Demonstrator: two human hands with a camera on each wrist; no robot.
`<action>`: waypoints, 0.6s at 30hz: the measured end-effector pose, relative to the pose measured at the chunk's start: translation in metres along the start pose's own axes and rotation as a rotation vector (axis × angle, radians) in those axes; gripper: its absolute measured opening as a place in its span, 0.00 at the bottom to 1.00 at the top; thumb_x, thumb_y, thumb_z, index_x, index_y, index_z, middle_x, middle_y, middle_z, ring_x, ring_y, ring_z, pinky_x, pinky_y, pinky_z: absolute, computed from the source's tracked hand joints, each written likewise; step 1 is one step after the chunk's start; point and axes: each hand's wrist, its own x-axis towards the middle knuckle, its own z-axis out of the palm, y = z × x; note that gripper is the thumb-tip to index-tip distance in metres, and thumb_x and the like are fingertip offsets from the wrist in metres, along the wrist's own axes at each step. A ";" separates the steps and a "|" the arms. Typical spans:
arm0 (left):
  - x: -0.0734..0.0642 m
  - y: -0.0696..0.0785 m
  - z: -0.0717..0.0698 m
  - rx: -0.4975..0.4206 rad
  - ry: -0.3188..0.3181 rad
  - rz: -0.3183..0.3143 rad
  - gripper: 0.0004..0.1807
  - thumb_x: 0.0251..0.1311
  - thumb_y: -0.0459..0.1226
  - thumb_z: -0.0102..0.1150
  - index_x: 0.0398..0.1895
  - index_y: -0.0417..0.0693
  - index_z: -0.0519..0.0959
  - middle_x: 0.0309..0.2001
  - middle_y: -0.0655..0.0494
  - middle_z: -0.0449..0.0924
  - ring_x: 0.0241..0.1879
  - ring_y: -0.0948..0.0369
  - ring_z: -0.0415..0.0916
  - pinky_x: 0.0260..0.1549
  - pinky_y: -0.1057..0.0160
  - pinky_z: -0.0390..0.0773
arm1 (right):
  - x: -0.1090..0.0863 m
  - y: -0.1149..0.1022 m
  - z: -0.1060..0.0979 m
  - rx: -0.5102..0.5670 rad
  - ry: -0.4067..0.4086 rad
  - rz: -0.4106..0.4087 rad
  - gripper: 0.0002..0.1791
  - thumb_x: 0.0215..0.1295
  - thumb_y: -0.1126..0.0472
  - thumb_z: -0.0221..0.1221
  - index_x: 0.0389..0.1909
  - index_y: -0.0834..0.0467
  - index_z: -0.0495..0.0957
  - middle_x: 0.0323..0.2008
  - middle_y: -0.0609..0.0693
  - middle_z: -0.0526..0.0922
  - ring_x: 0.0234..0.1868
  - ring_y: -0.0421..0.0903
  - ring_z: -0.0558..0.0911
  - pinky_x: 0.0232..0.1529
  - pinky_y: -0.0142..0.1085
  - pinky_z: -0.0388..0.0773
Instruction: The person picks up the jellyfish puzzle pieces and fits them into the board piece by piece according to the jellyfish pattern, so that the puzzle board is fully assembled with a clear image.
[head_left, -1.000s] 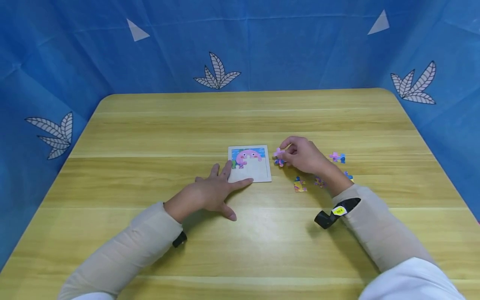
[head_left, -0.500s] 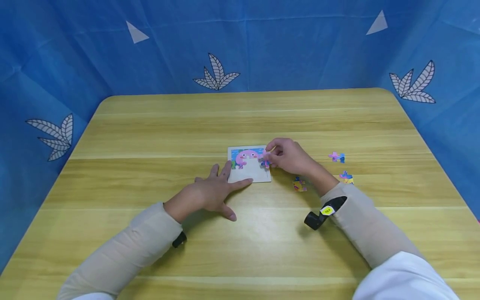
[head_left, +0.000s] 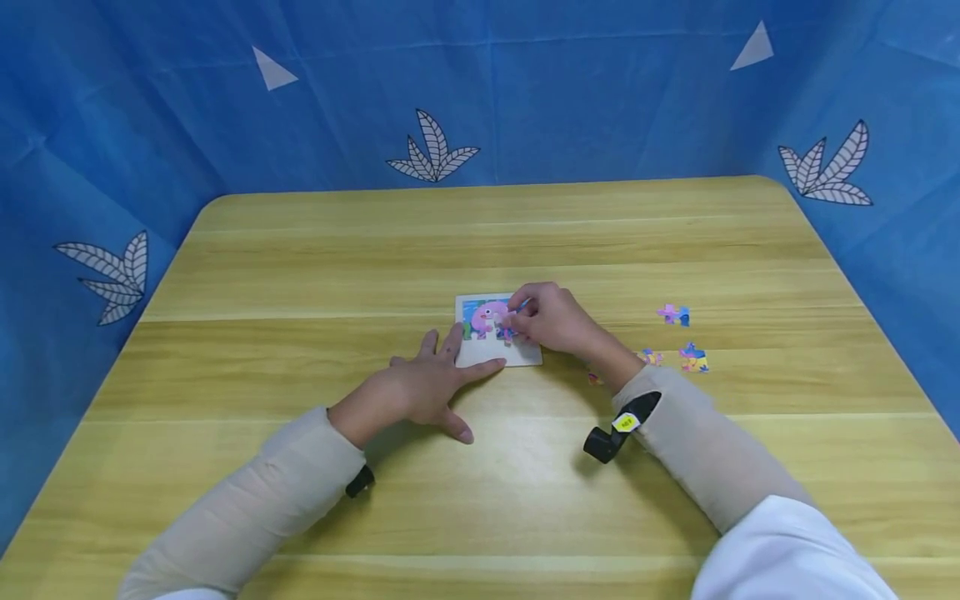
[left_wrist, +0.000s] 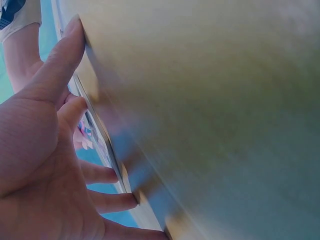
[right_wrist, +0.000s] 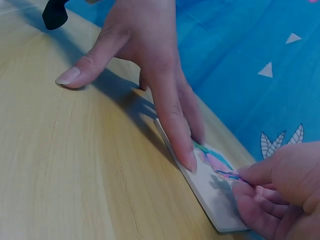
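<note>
A square puzzle board (head_left: 525, 357) with a white frame lies mid-table, its upper part filled with pieces of a pink cartoon animal. My left hand (head_left: 427, 383) has its fingers spread, with fingertips resting on the board's left and near edges. Above the board, my right hand (head_left: 551, 318) pinches a pink-and-blue puzzle piece (right_wrist: 229, 174) between thumb and index finger. The right wrist view shows this piece held just over the bare part of the board, casting a shadow on it. My right fingers hide the board's upper right corner in the head view.
Right of the board lie several loose pieces: a pink-and-blue one (head_left: 673, 315), a blue-and-yellow one (head_left: 693, 357), and another (head_left: 651, 357) partly behind the right forearm. One more piece (head_left: 595, 378) barely shows by the right wrist. Blue cloth (head_left: 495, 100) stands behind the table.
My right hand has carried the pinched puzzle piece leftward from the table beside the board to over the board. My left hand has stayed in place.
</note>
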 end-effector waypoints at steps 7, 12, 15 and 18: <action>0.000 -0.001 0.000 0.003 0.008 0.003 0.53 0.44 0.65 0.63 0.71 0.84 0.40 0.74 0.41 0.20 0.71 0.35 0.30 0.48 0.25 0.59 | 0.004 -0.005 0.006 0.020 -0.001 0.039 0.10 0.61 0.61 0.62 0.40 0.62 0.76 0.25 0.53 0.82 0.22 0.43 0.82 0.25 0.34 0.78; 0.000 -0.001 0.001 -0.001 0.009 0.005 0.54 0.43 0.64 0.63 0.71 0.84 0.41 0.74 0.40 0.20 0.71 0.34 0.31 0.48 0.24 0.58 | 0.007 -0.007 0.010 0.023 -0.006 0.071 0.10 0.61 0.62 0.62 0.40 0.62 0.76 0.24 0.53 0.82 0.21 0.43 0.82 0.24 0.34 0.78; 0.000 -0.002 0.001 -0.001 0.009 0.005 0.54 0.43 0.64 0.63 0.71 0.85 0.40 0.73 0.40 0.20 0.71 0.34 0.30 0.48 0.24 0.58 | 0.008 -0.008 0.011 0.026 -0.005 0.090 0.10 0.60 0.61 0.62 0.40 0.62 0.75 0.23 0.53 0.82 0.21 0.43 0.82 0.24 0.33 0.78; 0.000 -0.002 0.001 -0.003 0.010 0.006 0.54 0.43 0.64 0.63 0.71 0.85 0.40 0.73 0.40 0.20 0.70 0.34 0.30 0.47 0.23 0.58 | 0.009 -0.010 0.012 0.017 0.001 0.119 0.10 0.60 0.61 0.62 0.39 0.61 0.75 0.23 0.53 0.82 0.21 0.44 0.82 0.23 0.33 0.77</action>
